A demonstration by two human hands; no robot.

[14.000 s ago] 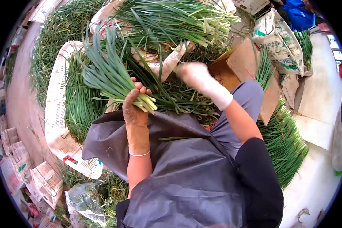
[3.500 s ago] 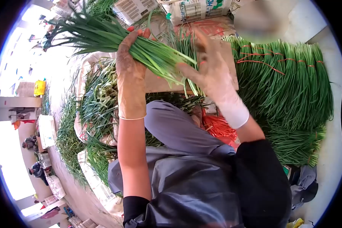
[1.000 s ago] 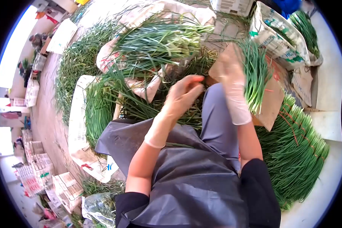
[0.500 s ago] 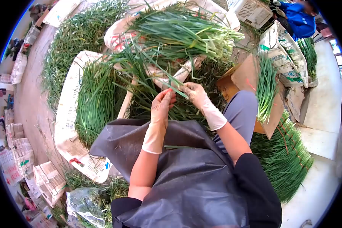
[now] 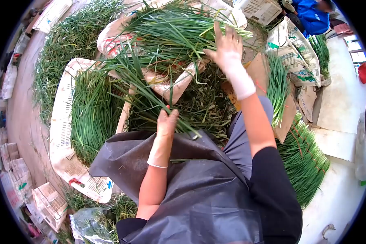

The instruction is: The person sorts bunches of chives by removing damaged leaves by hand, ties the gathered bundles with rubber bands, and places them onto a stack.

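Observation:
In the head view my left hand (image 5: 166,123) is closed round a few green garlic chives (image 5: 150,94), held above my lap. Their leaves run up to the left and their cut ends point down to the right. My right hand (image 5: 228,48) wears a pale glove and has its fingers spread. It is over the pale stem ends of a big heap of chives (image 5: 166,26), and whether it touches them I cannot tell. That heap lies across a white crate (image 5: 105,40). Below my hands is a mass of loose trimmed leaves (image 5: 203,105).
At left a white crate (image 5: 61,118) holds upright chives (image 5: 93,118). Cardboard (image 5: 256,69) with a chive bunch (image 5: 277,87) stands by my right knee, tied bundles (image 5: 305,162) behind it. A person in blue (image 5: 313,18) sits at upper right, near other crates (image 5: 293,49).
My right hand has left the stalks by my left hand and moved up and right to the heap, its fingers opening. My left hand has dropped slightly, still holding chives.

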